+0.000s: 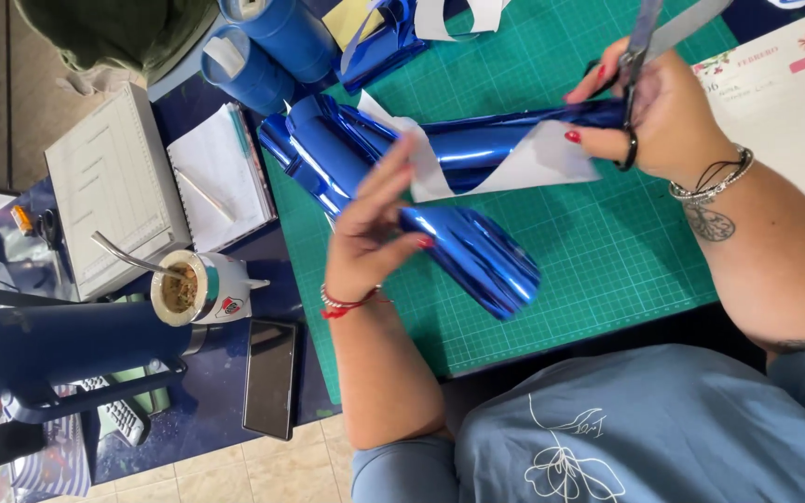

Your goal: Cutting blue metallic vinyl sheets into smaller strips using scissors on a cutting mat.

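A sheet of shiny blue foil with a white backing (477, 149) lies curled over the green cutting mat (607, 251). My left hand (370, 228) pinches the white edge of the sheet near its rolled part (477, 256). My right hand (654, 112) grips scissors (640, 47), whose blades point away from me and sit at the sheet's right edge.
A white gourd cup with a metal straw (193, 289), a black phone (270, 377), a dark blue flask (58, 345), notebooks (221, 177) and a ring-bound pad (114, 186) lie left of the mat. Blue rolls (277, 42) stand at the far edge. A calendar (794, 102) lies at right.
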